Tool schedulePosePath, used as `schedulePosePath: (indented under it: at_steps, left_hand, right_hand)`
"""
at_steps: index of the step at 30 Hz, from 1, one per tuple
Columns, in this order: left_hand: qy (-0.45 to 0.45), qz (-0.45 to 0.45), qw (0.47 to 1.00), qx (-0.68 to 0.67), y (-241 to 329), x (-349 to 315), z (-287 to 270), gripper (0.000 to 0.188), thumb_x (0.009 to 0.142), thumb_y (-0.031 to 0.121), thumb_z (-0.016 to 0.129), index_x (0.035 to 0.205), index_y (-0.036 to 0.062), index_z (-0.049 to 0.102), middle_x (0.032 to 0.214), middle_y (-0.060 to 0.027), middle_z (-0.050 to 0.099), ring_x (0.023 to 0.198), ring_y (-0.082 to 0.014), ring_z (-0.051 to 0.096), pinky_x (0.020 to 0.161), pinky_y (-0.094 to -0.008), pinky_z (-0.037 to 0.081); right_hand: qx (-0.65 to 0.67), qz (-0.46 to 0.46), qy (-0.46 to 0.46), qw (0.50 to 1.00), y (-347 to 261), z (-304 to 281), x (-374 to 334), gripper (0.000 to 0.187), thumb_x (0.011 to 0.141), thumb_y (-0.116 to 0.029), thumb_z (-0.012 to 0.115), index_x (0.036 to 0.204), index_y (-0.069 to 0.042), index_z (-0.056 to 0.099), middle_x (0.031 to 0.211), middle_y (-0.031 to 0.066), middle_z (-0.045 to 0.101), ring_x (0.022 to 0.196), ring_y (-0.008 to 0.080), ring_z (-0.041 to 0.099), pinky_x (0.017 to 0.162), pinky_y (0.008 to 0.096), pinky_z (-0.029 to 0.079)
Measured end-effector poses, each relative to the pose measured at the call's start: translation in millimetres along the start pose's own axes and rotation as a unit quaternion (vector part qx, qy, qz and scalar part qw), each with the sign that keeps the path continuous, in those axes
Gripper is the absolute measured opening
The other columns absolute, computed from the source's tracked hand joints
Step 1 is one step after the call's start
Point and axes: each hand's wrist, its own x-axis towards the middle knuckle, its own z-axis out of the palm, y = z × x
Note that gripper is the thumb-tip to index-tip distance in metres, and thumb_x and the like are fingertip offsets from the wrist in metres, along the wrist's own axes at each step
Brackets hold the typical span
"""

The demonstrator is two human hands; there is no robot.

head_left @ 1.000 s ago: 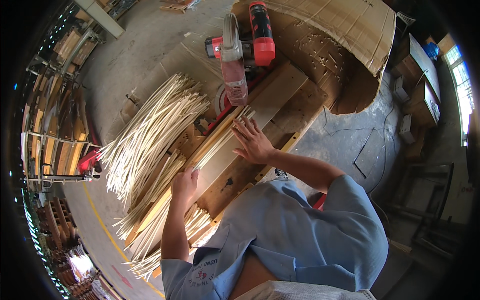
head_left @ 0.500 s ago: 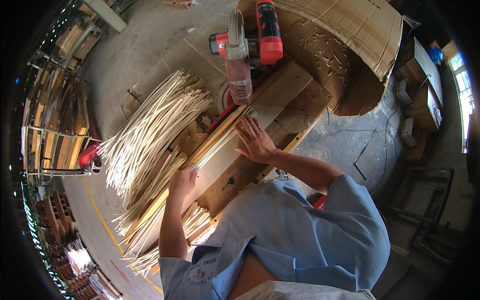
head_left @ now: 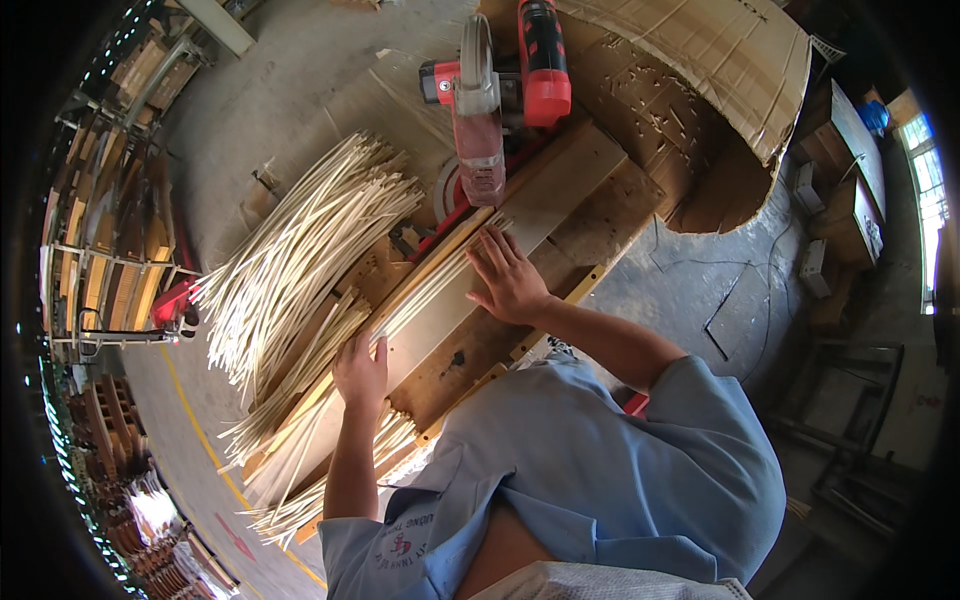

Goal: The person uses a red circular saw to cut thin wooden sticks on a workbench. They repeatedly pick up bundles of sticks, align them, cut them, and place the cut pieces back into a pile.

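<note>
Several thin pale wooden strips (head_left: pixel 428 294) lie together along a wooden fence on a workbench. My left hand (head_left: pixel 360 372) rests over them at the near left, fingers stretched out and thumb apart. Farther up, my right hand (head_left: pixel 511 280) lies flat with its fingertips on the strips, its thumb spread toward me. Just beyond those fingertips stands a red and black mitre saw (head_left: pixel 480 150) with a grey guard. The saw's blade is hidden by the guard. Left of the fence lies a large loose bundle of similar strips (head_left: pixel 310 250).
A smaller pile of strips (head_left: pixel 395 432) sits beside my left forearm. Behind the saw, a large cardboard sheet (head_left: pixel 720 90) curves around, with short offcuts on it. Racks of wooden parts (head_left: pixel 110 250) stand at the far left. A dark cable (head_left: pixel 765 300) runs over the floor at right.
My left hand has shifted slightly, its fingers now stretched over the strips where they were curled around them. My right hand stays nearly in place by the saw.
</note>
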Motion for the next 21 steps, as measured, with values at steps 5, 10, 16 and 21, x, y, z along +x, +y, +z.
schedulePosePath:
  at_steps: [5, 10, 16, 21]
  left_hand:
    - [0.177, 0.155, 0.972, 0.021, 27.9, -3.5, -0.2, 0.024, 0.085, 0.011, 0.076, 0.107, 0.0056, 0.07, 0.126, -0.0097, 0.067, 0.121, -0.0347, 0.056, 0.101, -0.0526, 0.046]
    - [0.168, 0.256, 0.951, -0.047, 66.0, 42.1, 19.8, 0.026, 0.085, 0.014, 0.076, 0.11, 0.0076, 0.073, 0.13, -0.0028, 0.068, 0.13, -0.03, 0.052, 0.11, -0.0541, 0.039]
    - [0.071, 0.312, 0.947, -0.027, 115.2, 86.4, 52.5, 0.038, 0.092, 0.017, 0.069, 0.129, 0.0094, 0.069, 0.141, -0.0003, 0.062, 0.143, -0.031, 0.045, 0.12, -0.0643, 0.025]
    - [0.076, 0.322, 0.943, -0.036, 122.9, 98.9, 70.2, 0.04, 0.09, 0.018, 0.069, 0.129, 0.0071, 0.069, 0.139, -0.0036, 0.064, 0.144, -0.0333, 0.044, 0.12, -0.0643, 0.025]
  right_hand:
    - [-0.013, 0.01, -0.001, 1.0, 1.6, 0.4, -1.3, 0.077, 0.088, -0.045, 0.076, 0.146, 0.0, 0.052, 0.156, 0.0319, 0.037, 0.149, 0.0494, 0.033, 0.124, 0.0587, 0.028]
    - [-0.02, 0.001, 0.004, 1.0, -1.3, -0.5, 3.5, 0.077, 0.087, -0.045, 0.076, 0.145, 0.001, 0.054, 0.154, 0.0319, 0.039, 0.149, 0.0493, 0.034, 0.124, 0.0591, 0.028]
    - [-0.012, -0.001, 0.023, 1.0, -2.2, 1.8, 4.5, 0.079, 0.085, -0.045, 0.077, 0.143, 0.003, 0.055, 0.154, 0.0321, 0.041, 0.15, 0.0492, 0.033, 0.125, 0.0593, 0.026]
    - [0.002, 0.017, 0.036, 0.999, -1.2, 4.5, 0.8, 0.09, 0.081, -0.042, 0.08, 0.147, 0.008, 0.045, 0.155, 0.0313, 0.04, 0.151, 0.0487, 0.031, 0.126, 0.0592, 0.024]
